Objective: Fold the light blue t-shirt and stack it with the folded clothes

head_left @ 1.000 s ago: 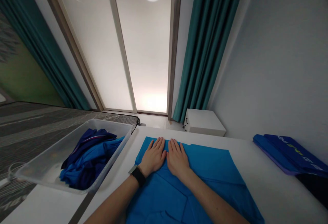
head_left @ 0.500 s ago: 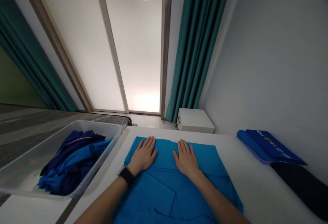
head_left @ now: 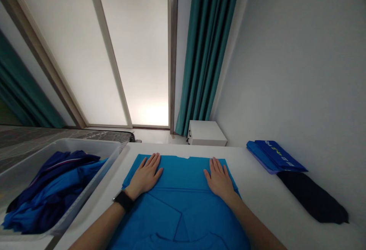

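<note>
A bright blue T-shirt (head_left: 183,200) lies spread on the white table (head_left: 228,151), its neckline towards me and its hem at the far side. My left hand (head_left: 146,175) rests flat on its far left part, fingers stretched out, a black watch (head_left: 123,201) on that wrist. On the far right part, my right hand (head_left: 220,177) is also pressed flat with its fingers extended. Creases run across the cloth between the two hands. Neither hand grips anything.
At the left stands a translucent plastic bin (head_left: 110,151) with crumpled blue and navy clothes (head_left: 54,191). Folded blue garments (head_left: 276,156) lie at the right by the wall, beside a dark cloth (head_left: 314,196). A white cabinet (head_left: 207,132) stands beyond the table.
My right hand has slid to the right across the shirt, and the far part looks smoother. The view has turned slightly right, so the bin and folded garments appear further left.
</note>
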{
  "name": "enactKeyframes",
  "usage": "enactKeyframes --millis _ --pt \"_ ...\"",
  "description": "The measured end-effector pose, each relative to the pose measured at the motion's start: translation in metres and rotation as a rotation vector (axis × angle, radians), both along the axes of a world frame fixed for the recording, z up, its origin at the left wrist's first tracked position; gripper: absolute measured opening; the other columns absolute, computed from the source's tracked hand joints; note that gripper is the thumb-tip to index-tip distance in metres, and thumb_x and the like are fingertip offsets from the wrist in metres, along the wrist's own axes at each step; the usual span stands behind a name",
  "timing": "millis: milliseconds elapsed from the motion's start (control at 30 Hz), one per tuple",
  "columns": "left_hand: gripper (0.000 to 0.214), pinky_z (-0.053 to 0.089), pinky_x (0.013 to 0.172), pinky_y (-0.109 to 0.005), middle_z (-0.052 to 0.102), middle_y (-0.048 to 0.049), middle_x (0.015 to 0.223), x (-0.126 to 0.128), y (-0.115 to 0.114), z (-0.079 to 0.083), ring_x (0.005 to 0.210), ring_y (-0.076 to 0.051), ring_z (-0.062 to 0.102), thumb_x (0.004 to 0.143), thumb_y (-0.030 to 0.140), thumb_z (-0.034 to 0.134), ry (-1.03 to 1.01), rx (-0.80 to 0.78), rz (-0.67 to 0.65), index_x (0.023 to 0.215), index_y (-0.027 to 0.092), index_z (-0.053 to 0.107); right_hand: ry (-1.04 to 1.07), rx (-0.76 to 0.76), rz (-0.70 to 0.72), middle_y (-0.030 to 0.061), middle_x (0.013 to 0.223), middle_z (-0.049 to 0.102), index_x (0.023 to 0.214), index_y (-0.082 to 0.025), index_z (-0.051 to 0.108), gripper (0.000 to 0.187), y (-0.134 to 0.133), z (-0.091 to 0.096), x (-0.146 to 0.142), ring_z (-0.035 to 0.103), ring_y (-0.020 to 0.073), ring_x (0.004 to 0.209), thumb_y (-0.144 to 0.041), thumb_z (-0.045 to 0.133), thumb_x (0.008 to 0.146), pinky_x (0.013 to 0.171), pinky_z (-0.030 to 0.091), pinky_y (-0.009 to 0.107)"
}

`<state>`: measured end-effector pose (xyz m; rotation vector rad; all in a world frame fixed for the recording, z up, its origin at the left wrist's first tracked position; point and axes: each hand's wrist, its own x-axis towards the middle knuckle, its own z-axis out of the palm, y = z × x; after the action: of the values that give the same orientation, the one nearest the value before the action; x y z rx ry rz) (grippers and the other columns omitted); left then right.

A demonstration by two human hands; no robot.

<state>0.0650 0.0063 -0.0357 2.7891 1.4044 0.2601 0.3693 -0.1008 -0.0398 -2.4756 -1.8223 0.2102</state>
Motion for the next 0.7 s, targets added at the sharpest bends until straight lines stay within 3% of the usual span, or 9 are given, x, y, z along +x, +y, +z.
enactKeyframes --millis 133,300,433,600,700 --pt "0.061 0.018 0.119 -0.046 0.031 -0.0086 0.156 0.0 0.0 0.001 0.145 -0.025 0.027 0.099 0.046 0.029 0.01 -0.012 0.009 0.15 0.015 0.033 -0.017 0.005 -0.017 0.0121 0.16 0.014 0.153 -0.005 0.02 0.072 -0.008 -0.001 0.015 0.009 0.0248 0.148 -0.051 0.018 0.097 0.119 0.004 0.048" --pt "0.062 0.017 0.119 -0.046 0.03 -0.0085 0.157 -0.001 0.002 -0.001 0.145 -0.024 0.027 0.099 0.048 0.028 0.021 -0.023 0.014 0.151 0.015 0.032 -0.02 -0.027 -0.014 0.0077 0.161 0.014 0.154 -0.01 0.018 0.068 -0.016 0.005 0.024 0.012 0.024 0.148 -0.048 0.017 0.098 0.119 0.006 0.051" --pt "0.063 0.018 0.119 -0.046 0.028 -0.0082 0.157 -0.002 0.005 -0.003 0.146 -0.024 0.025 0.099 0.048 0.027 0.034 -0.026 0.013 0.151 0.014 0.03 0.019 -0.02 0.053 0.0073 0.16 0.016 0.153 -0.011 0.021 0.064 -0.024 0.008 0.033 0.013 0.0215 0.148 -0.045 0.017 0.099 0.12 0.009 0.047" --pt "0.063 0.016 0.119 -0.045 0.027 -0.0078 0.157 -0.002 0.006 -0.005 0.146 -0.023 0.024 0.099 0.049 0.027 0.046 -0.016 0.016 0.151 0.014 0.03 0.098 0.053 0.191 0.0087 0.159 0.023 0.151 -0.011 0.029 0.063 -0.036 -0.002 0.048 0.016 0.019 0.147 -0.044 0.017 0.099 0.121 0.009 0.042" --pt "0.063 0.016 0.119 -0.045 0.028 -0.0076 0.157 -0.002 0.006 -0.005 0.146 -0.023 0.025 0.099 0.049 0.027 0.034 -0.014 0.012 0.151 0.014 0.03 0.222 0.15 0.203 0.007 0.158 0.025 0.15 -0.015 0.033 0.06 -0.039 -0.013 0.064 0.019 0.0173 0.147 -0.043 0.017 0.1 0.12 0.013 0.041"
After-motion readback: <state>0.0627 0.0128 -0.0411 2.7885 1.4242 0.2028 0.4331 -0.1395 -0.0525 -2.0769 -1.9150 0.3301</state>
